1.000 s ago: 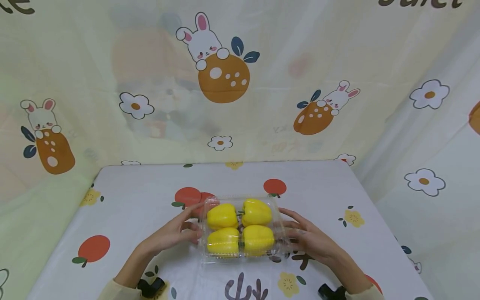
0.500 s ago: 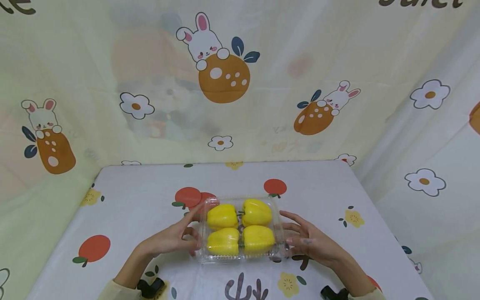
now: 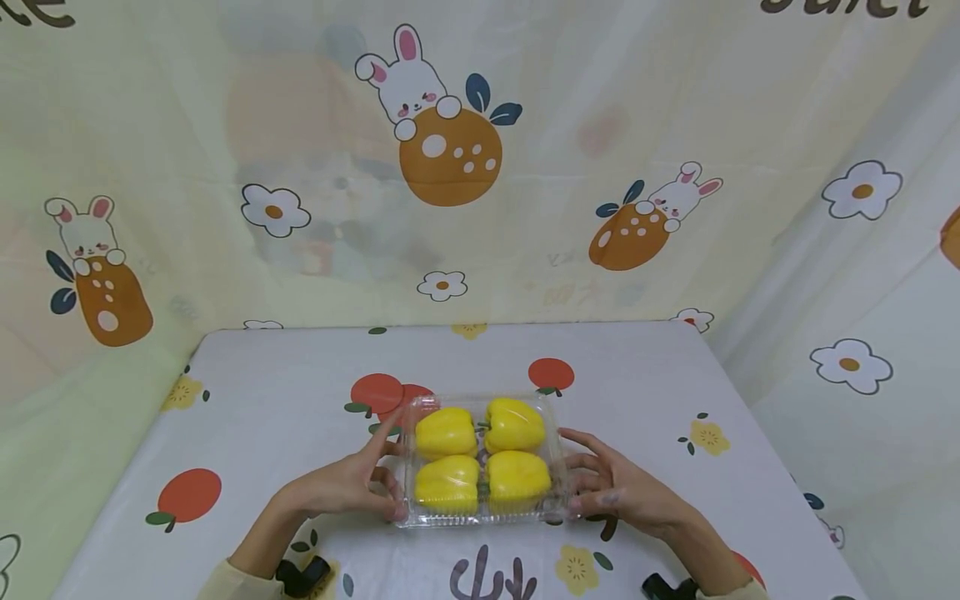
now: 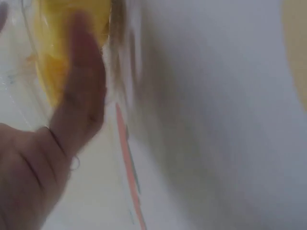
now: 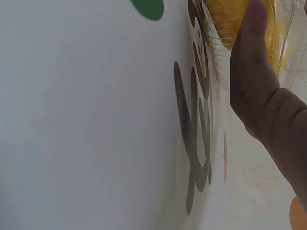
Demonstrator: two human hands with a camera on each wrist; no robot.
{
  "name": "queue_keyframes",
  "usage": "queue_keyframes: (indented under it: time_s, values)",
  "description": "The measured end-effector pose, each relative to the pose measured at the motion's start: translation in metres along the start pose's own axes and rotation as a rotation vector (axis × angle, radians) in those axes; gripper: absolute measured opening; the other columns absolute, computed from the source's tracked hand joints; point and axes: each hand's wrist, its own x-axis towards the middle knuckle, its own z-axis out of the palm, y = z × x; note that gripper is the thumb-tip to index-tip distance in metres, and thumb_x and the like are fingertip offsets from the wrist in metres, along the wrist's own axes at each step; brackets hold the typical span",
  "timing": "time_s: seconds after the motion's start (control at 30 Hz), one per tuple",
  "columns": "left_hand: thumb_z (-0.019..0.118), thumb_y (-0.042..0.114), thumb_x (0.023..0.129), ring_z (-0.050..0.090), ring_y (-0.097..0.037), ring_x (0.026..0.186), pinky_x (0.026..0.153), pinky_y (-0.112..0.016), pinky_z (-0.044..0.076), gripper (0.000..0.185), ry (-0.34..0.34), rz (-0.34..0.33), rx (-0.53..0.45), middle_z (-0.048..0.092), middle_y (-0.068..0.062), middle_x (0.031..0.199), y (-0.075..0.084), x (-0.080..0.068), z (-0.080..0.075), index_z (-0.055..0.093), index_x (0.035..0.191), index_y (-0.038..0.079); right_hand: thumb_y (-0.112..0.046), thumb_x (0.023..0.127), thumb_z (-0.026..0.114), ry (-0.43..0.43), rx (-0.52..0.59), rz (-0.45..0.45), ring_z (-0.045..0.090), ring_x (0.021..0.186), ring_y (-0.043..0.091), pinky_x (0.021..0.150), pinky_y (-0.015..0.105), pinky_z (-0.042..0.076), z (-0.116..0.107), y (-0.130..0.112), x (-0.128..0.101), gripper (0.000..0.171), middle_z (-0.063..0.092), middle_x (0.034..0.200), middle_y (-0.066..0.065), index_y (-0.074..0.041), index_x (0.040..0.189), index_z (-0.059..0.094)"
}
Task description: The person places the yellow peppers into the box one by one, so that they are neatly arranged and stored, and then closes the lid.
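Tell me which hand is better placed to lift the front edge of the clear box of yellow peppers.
Left, narrowly. The left hand has fingertips at the clear box by its near-left corner, while the right hand lies along the right side, slightly farther from the front edge.

The clear box of yellow peppers [image 3: 480,460] sits in the lower middle of the frame on the tabletop [image 3: 262,417]. The left hand [image 3: 352,483] blocks its left side and the right hand [image 3: 618,487] blocks its right side. Above the box, toward the top of the tabletop, the way is open. The curtain [image 3: 187,150] closes off the back and the right.
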Motion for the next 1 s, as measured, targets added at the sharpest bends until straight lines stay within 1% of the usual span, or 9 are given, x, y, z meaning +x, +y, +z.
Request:
queue_keyframes:
  time_s: [0.1,0.2,0.27,0.33,0.43,0.5,0.6,0.73,1.0]
  values:
    - [0.088,0.015,0.085,0.068,-0.024,0.096,0.091,-0.035,0.055,0.135,0.018,-0.033,0.032,0.045,-0.024,0.149,0.0026,0.0002,0.0021,-0.016,0.168,0.035,-0.003,0.093,0.076,0.000,0.004,0.006,0.072,0.105,0.019,0.094,0.036,0.064,0.0016,0.0010,0.0006,0.105,0.051,0.144,0.020,-0.011,0.170,0.005]
    - [0.087,0.018,0.086,0.067,-0.023,0.098,0.090,-0.035,0.053,0.124,0.017,-0.072,0.050,0.055,-0.018,0.133,0.0057,-0.0003,0.0038,-0.004,0.169,0.022,-0.004,0.093,0.077,0.001,-0.003,0.009,0.074,0.100,0.017,0.092,0.035,0.064,0.0024,0.0022,0.0014,0.103,0.058,0.135,0.014,-0.006,0.168,0.006]
    - [0.086,0.019,0.087,0.067,-0.022,0.097,0.089,-0.033,0.054,0.111,0.006,-0.099,0.050,0.060,-0.014,0.123,0.0071,-0.0008,0.0047,0.009,0.166,0.011,-0.004,0.093,0.076,-0.004,-0.009,0.003,0.075,0.098,0.016,0.091,0.034,0.064,0.0025,0.0031,0.0019,0.099,0.061,0.130,0.012,-0.002,0.166,0.009]
    - [0.085,0.018,0.087,0.069,-0.020,0.094,0.087,-0.032,0.058,0.095,-0.009,-0.121,0.034,0.065,-0.011,0.113,0.0079,-0.0011,0.0052,0.024,0.159,0.003,-0.004,0.094,0.075,-0.018,-0.013,-0.008,0.075,0.096,0.015,0.091,0.033,0.064,0.0025,0.0039,0.0025,0.094,0.064,0.128,0.011,0.002,0.164,0.012]
    - [0.083,0.017,0.089,0.073,-0.019,0.086,0.084,-0.031,0.063,0.071,-0.036,-0.140,-0.002,0.071,-0.008,0.101,0.0074,-0.0013,0.0055,0.041,0.145,0.000,-0.003,0.095,0.073,-0.046,-0.021,-0.027,0.075,0.094,0.014,0.089,0.031,0.064,0.0027,0.0045,0.0038,0.082,0.068,0.125,0.012,0.007,0.157,0.021]
    - [0.081,0.016,0.091,0.076,-0.019,0.083,0.082,-0.030,0.064,0.059,-0.058,-0.140,-0.028,0.074,-0.006,0.096,0.0067,-0.0015,0.0055,0.047,0.136,0.001,-0.002,0.095,0.072,-0.067,-0.018,-0.037,0.075,0.092,0.013,0.087,0.030,0.065,0.0030,0.0046,0.0045,0.073,0.070,0.122,0.012,0.010,0.151,0.027]
    - [0.079,0.016,0.094,0.079,-0.021,0.084,0.082,-0.030,0.065,0.049,-0.092,-0.124,-0.073,0.078,-0.006,0.095,0.0049,-0.0020,0.0050,0.049,0.130,0.002,0.000,0.095,0.072,-0.089,-0.007,-0.046,0.076,0.091,0.013,0.086,0.031,0.065,0.0040,0.0042,0.0048,0.061,0.070,0.117,0.011,0.010,0.142,0.035]
    - [0.078,0.015,0.094,0.081,-0.024,0.089,0.085,-0.030,0.065,0.048,-0.108,-0.104,-0.125,0.077,-0.008,0.102,0.0031,-0.0026,0.0049,0.049,0.129,0.000,0.001,0.095,0.071,-0.103,0.006,-0.055,0.077,0.091,0.014,0.085,0.030,0.066,0.0053,0.0039,0.0043,0.055,0.070,0.115,0.010,0.010,0.138,0.037]
    - [0.083,0.008,0.087,0.079,-0.021,0.086,0.087,-0.031,0.065,0.057,-0.044,-0.114,-0.191,0.064,-0.016,0.122,0.0012,0.0007,0.0084,0.047,0.130,0.000,0.002,0.094,0.072,-0.091,0.016,-0.042,0.078,0.089,0.014,0.085,0.029,0.065,0.0081,0.0032,0.0052,0.057,0.070,0.111,0.009,0.010,0.138,0.037]
